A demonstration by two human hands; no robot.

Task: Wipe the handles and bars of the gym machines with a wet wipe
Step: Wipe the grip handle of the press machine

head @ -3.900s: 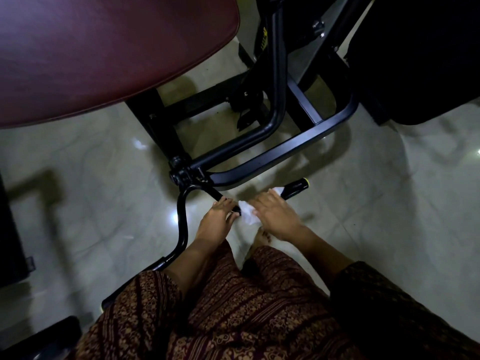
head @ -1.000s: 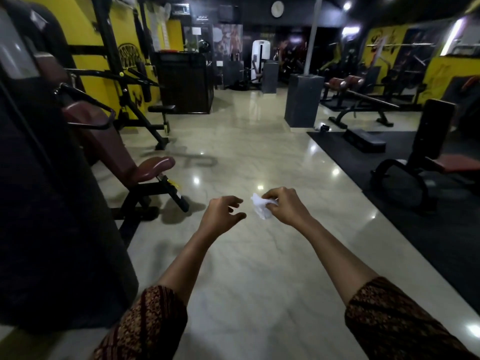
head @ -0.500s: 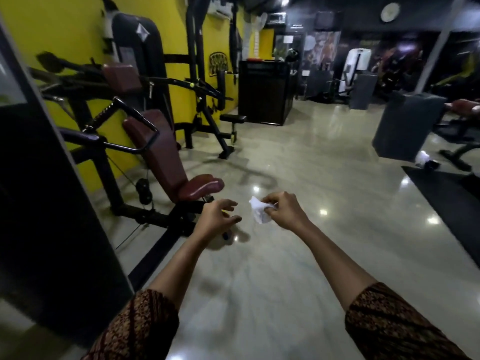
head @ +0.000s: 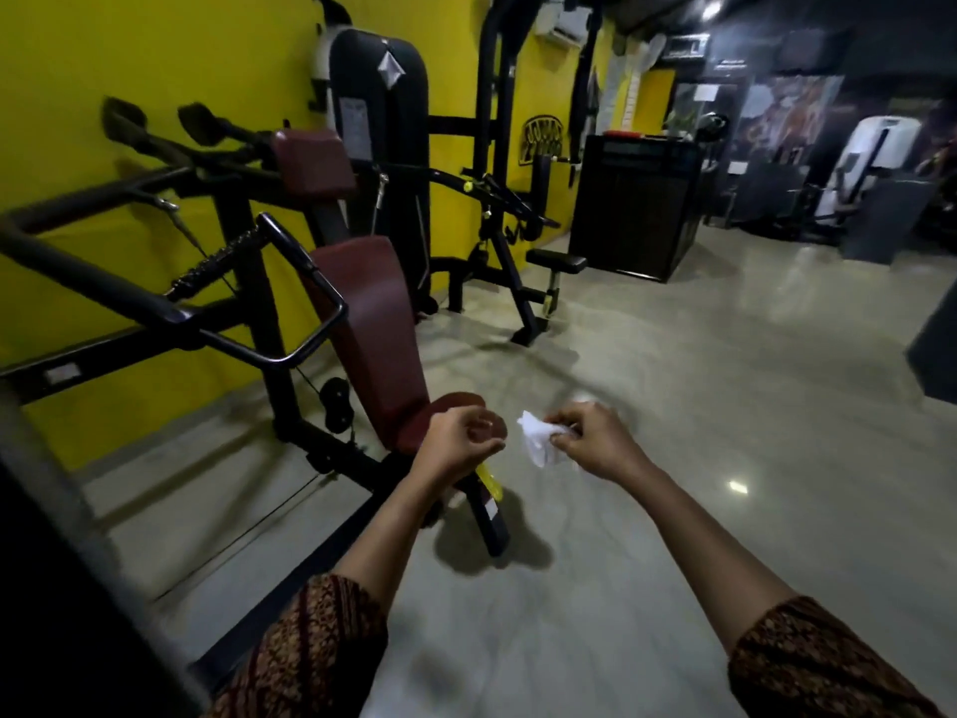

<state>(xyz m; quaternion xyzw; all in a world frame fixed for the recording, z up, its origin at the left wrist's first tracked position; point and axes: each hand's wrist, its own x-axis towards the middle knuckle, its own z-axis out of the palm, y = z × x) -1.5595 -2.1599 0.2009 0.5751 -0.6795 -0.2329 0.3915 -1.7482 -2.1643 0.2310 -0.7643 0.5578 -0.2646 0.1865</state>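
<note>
My right hand [head: 595, 440] pinches a crumpled white wet wipe [head: 538, 442] in mid-air, out in front of me. My left hand [head: 458, 443] hovers just left of the wipe, fingers loosely curled, holding nothing. Ahead on the left stands a press machine with a maroon back pad [head: 370, 329] and seat. Its black handle bar [head: 305, 303] loops out in front of the pad, above and left of both hands. Neither hand touches the machine.
A yellow wall [head: 155, 70] runs along the left. Behind the press machine stands another black machine with a small black seat [head: 556, 261]. A dark cabinet [head: 634, 204] is further back. A dark panel [head: 46, 588] fills the near left. Shiny pale floor [head: 725, 432] stretches right.
The view has swung left and moved closer to the maroon press machine. Both hands keep their pose, the right still pinching the wipe; earlier they wiped a low black handle.
</note>
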